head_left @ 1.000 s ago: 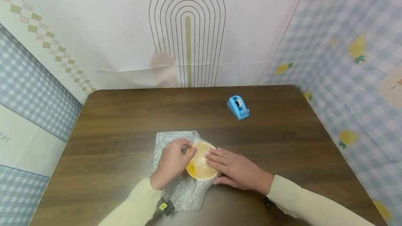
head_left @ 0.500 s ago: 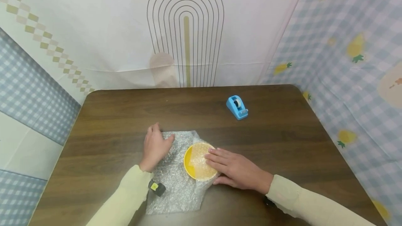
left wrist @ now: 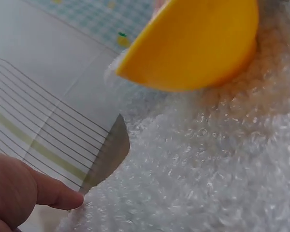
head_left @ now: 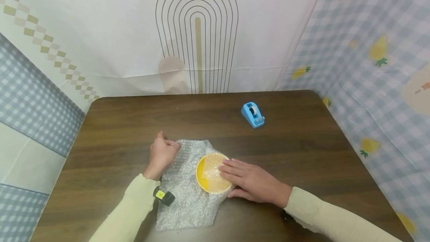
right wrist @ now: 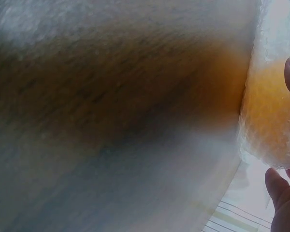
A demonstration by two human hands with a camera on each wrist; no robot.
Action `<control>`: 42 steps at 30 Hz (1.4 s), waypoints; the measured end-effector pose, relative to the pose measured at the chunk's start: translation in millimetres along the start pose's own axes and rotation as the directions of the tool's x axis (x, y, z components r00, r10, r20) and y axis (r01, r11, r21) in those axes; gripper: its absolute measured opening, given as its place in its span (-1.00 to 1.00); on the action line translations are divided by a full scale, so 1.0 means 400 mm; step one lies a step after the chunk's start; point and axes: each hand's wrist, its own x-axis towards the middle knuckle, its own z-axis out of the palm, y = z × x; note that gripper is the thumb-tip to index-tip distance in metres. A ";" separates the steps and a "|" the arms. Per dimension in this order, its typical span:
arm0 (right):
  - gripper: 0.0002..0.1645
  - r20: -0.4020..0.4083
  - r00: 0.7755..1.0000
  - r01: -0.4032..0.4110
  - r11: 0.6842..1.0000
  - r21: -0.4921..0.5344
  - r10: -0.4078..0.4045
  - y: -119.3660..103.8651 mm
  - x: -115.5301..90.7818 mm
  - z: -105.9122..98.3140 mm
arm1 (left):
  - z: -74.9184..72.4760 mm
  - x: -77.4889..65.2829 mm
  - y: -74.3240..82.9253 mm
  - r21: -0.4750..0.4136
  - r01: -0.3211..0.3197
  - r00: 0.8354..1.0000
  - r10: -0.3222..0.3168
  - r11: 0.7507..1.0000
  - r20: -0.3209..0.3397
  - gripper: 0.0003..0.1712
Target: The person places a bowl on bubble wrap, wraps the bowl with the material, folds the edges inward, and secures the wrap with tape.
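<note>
A round yellow bowl [head_left: 201,174] sits on a sheet of bubble wrap [head_left: 188,212], with a flap of the wrap folded over its right part. My right hand [head_left: 248,180] rests on that flap, its straight fingers over the bowl's right side and the thumb low near the rim. At the sheet's far left corner, my left hand [head_left: 162,156] pinches the edge of the wrap. The left wrist view shows a fingertip [left wrist: 75,199] right at that edge, with the bowl's bare yellow side [left wrist: 193,48] beyond. In the right wrist view the wrapped bowl [right wrist: 268,111] appears between thumb and fingers.
A blue tape dispenser [head_left: 253,115] with a roll in it stands farther back, right of centre, on the dark wooden table [head_left: 117,122]. Behind the table hangs a white patterned cloth [head_left: 127,29]; blue checked cloth [head_left: 366,96] hangs at the right.
My left hand has moved from the bowl's rim to the far left corner of the bubble wrap and taken hold of its edge. The right hand stays on the folded flap.
</note>
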 end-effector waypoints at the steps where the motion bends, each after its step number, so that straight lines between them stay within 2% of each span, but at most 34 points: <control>1: -0.21 -0.001 1.000 0.000 1.000 0.001 0.000 0.000 0.000 0.001 | -0.002 -0.001 0.001 -0.017 0.009 1.000 -0.008 1.000 0.011 0.00; 5: -0.22 -0.006 1.000 0.004 1.000 -0.003 -0.004 0.001 0.001 0.004 | -0.011 -0.008 0.009 -0.128 0.041 0.998 -0.033 0.991 0.060 -0.10; 9: -0.23 -0.021 1.000 0.018 1.000 -0.016 -0.019 0.003 0.001 0.005 | -0.010 -0.026 0.022 -0.223 0.029 0.998 -0.015 0.974 0.067 -0.47; 12: -0.23 -0.033 0.999 0.027 0.999 -0.023 -0.027 0.004 0.003 0.003 | -0.007 -0.046 0.033 -0.229 -0.037 0.998 0.048 0.973 0.040 -0.76; 17: -0.22 -0.031 0.999 0.027 1.000 -0.016 -0.027 0.005 0.003 0.001 | -0.003 -0.082 0.054 -0.169 -0.172 0.985 0.171 0.971 -0.016 -0.82; 21: -0.23 -0.029 0.999 0.028 1.000 -0.013 -0.028 0.005 0.003 0.002 | 0.001 -0.109 0.070 -0.135 -0.273 0.962 0.268 0.953 -0.054 -0.85; 27: -0.24 -0.052 0.998 0.038 0.999 -0.019 -0.039 0.006 0.004 0.006 | 0.007 -0.149 0.085 -0.111 -0.378 0.926 0.373 0.919 -0.064 -0.91; 34: -0.25 -0.043 0.999 0.028 0.999 -0.025 -0.029 0.006 0.005 0.003 | 0.022 -0.191 0.092 -0.098 -0.523 0.852 0.523 0.847 -0.027 -0.96; 36: -0.25 -0.044 0.999 0.027 0.999 -0.027 -0.028 0.005 0.006 0.003 | 0.028 -0.200 0.093 -0.102 -0.535 0.843 0.537 0.839 0.000 -0.96; 42: -0.26 -0.063 0.997 0.040 0.999 -0.034 -0.042 0.005 0.009 0.006 | 0.041 -0.216 0.093 -0.130 -0.539 0.832 0.550 0.832 0.071 -0.96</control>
